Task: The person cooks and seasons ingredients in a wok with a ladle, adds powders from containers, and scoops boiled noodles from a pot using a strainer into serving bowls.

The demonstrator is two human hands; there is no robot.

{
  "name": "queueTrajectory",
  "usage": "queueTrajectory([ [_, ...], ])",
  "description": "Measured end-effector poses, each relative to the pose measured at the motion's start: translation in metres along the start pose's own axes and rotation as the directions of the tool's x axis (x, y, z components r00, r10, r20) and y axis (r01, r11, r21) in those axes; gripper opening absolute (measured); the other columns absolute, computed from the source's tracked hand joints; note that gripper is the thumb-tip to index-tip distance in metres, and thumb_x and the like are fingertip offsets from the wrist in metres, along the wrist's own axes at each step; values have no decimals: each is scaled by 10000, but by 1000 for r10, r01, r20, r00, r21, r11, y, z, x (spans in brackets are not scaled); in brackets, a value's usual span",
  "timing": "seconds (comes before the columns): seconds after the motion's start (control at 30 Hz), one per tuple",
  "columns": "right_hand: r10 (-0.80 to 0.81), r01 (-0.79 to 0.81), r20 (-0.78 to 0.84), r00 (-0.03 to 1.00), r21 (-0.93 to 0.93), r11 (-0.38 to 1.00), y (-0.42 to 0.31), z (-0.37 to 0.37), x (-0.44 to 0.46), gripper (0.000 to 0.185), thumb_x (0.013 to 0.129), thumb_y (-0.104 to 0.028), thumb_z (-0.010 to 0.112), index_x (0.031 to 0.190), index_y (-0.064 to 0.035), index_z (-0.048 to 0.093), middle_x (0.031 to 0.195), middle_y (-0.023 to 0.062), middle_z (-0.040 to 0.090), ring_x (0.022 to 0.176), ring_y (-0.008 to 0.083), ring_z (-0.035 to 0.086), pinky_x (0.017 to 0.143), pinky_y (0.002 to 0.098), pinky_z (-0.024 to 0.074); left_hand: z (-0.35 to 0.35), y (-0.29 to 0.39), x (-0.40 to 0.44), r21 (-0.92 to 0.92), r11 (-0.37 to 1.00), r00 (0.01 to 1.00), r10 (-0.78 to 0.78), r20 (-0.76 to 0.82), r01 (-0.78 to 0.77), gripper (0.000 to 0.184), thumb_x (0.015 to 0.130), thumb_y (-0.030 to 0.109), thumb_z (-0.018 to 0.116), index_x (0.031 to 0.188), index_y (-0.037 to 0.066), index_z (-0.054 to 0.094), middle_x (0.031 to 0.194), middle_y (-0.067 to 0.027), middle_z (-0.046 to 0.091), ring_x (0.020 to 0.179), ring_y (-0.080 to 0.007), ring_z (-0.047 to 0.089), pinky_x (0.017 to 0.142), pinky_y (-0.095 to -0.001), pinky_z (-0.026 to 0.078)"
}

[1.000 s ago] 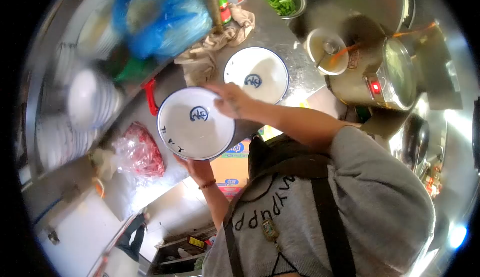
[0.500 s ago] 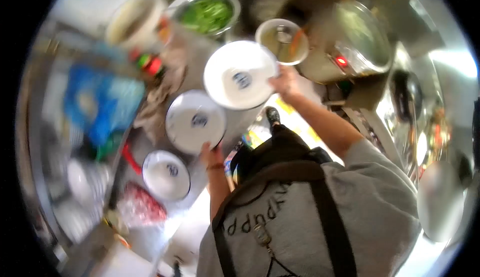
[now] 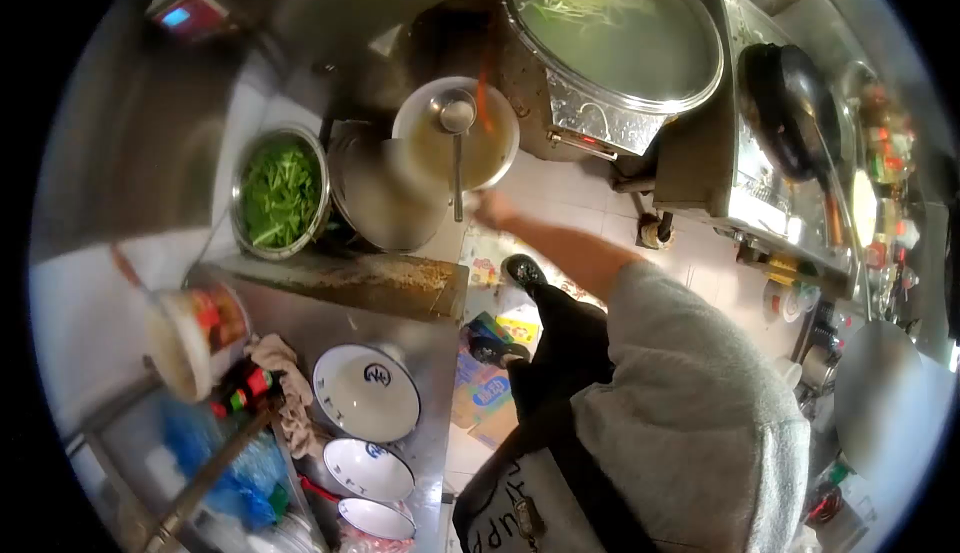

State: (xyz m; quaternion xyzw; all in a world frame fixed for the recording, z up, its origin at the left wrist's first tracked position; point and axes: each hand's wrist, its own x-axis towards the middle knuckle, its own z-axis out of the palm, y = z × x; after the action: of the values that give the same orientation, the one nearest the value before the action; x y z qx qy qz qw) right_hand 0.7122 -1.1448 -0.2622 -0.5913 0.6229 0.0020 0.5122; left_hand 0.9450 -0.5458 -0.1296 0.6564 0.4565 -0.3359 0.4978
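My right hand [image 3: 490, 210] reaches forward beside the handle end of a metal ladle [image 3: 458, 153]. Blur hides its fingers, so I cannot tell whether they touch the handle. The ladle lies across a white tub of broth-like liquid [image 3: 405, 118], its bowl end over the liquid. On the steel table, a large white bowl [image 3: 365, 408] with a blue mark sits ahead of a second white bowl [image 3: 368, 475] and a third white bowl [image 3: 376, 521], in a row. My left hand is out of view.
A steel basin of chopped greens [image 3: 280, 193] stands at the left. Ahead is a large pot of cloudy liquid [image 3: 630, 43], noodle-like strands floating in it. A dark wok [image 3: 785, 118] sits on the right-hand stove. A cloth [image 3: 285, 378] and blue plastic bag [image 3: 225, 463] lie left of the bowls.
My right hand has let go of a white bowl and moved to the tub. Both bowls I was handling now rest on the table. My left hand has left view; the camera has turned.
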Motion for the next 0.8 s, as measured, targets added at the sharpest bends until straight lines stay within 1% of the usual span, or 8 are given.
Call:
queueTrajectory([
  [0.07,16,-88,-394,919,-164,983,76,-67,27,378,799,-130,490,1163,-59,565,1022,209,637,918,345,620,816,417,493,8,-14,3,170,985,999,-1,39,-6,444,921,254,544,1297,60,410,1260,-223,497,1131,-318,521,949,-430,457],
  [0.1,106,-244,-374,921,-343,907,100,-97,30,315,798,-141,489,1089,-70,587,985,185,649,887,324,632,788,407,507,12,-19,3,237,971,998,-2,61,-13,441,921,251,544,1294,58,412,1258,-222,498,1129,-317,522,947,-429,457],
  [0.27,227,-293,-194,954,-459,839,173,-130,-12,236,825,-159,482,1024,-99,593,957,129,658,875,329,635,742,405,522,22,-24,2,412,907,988,23,156,-86,423,922,234,543,1283,49,422,1247,-217,505,1121,-312,527,942,-422,459],
  [0.3,271,-365,-330,904,-266,892,181,-138,-43,224,819,-194,506,996,-86,591,946,138,657,859,335,632,740,411,517,25,-24,3,433,895,983,32,181,-109,420,922,230,543,1280,47,424,1245,-216,506,1120,-311,528,940,-420,460],
  [0.43,-74,-61,-325,943,-386,920,258,-117,-75,400,770,-154,503,1150,-54,577,962,204,643,947,336,616,804,394,500,36,-30,6,520,829,951,48,304,-208,406,923,216,542,1271,40,432,1236,-213,512,1114,-308,531,936,-414,461],
  [0.47,120,-159,-332,935,-91,983,250,-121,-107,473,748,-133,517,1213,-59,552,1005,223,630,974,346,600,842,377,486,40,-31,10,554,802,943,33,330,-222,402,923,213,542,1269,38,434,1234,-212,513,1112,-307,532,935,-413,462],
  [0.57,60,-72,-235,970,-43,996,283,-113,-199,405,739,-162,561,1134,-96,622,1049,186,643,970,350,606,878,394,474,63,-50,29,643,704,896,-21,444,-302,392,923,203,542,1262,33,440,1227,-209,517,1108,-304,535,931,-409,463],
  [0.8,-109,88,-34,993,-380,921,443,-118,-469,395,694,-192,605,1070,-79,644,961,180,658,934,331,614,831,398,485,91,-149,53,771,454,776,-233,587,-447,368,925,178,540,1245,21,454,1212,-203,527,1097,-297,542,923,-398,466],
])
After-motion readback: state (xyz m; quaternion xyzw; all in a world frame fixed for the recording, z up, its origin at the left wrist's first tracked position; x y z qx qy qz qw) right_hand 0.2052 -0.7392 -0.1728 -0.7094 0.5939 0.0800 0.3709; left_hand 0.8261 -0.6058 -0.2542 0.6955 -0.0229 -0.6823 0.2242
